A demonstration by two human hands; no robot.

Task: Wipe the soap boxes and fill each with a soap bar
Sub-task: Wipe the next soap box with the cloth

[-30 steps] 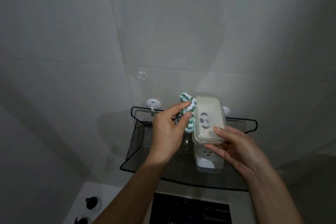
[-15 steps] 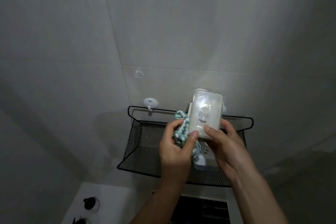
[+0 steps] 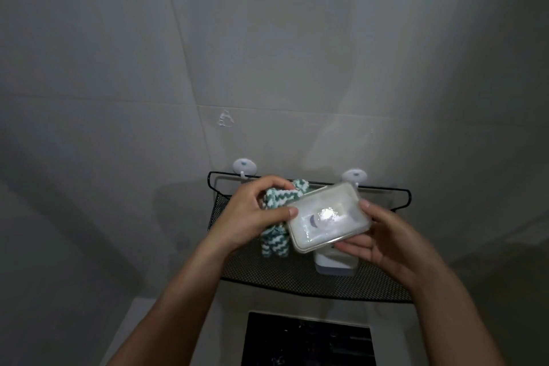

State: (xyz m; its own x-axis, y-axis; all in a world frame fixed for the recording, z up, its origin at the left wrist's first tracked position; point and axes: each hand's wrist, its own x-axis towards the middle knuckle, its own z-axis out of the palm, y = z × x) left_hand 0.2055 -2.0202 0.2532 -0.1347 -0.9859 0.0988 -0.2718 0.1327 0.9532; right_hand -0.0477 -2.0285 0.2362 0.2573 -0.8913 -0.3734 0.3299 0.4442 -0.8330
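A translucent white soap box [image 3: 328,218] with a panda face on its lid is held tilted above the black mesh shelf [image 3: 297,279]. My right hand [image 3: 383,242] grips it from below and at its right end. My left hand [image 3: 252,214] holds a green-and-white zigzag cloth [image 3: 274,223] against the box's left side, thumb on the box's edge. A second white soap box [image 3: 335,264] stands on the shelf, mostly hidden under the held one. No soap bar is visible.
The shelf hangs from two white suction hooks [image 3: 244,166] [image 3: 353,177] on a grey tiled wall. Below it a white surface with a dark rectangular opening [image 3: 309,339] runs to the bottom edge.
The held box has turned from upright to lying crosswise and tilted, and come lower. My left hand with the cloth has shifted up to the box's left side.
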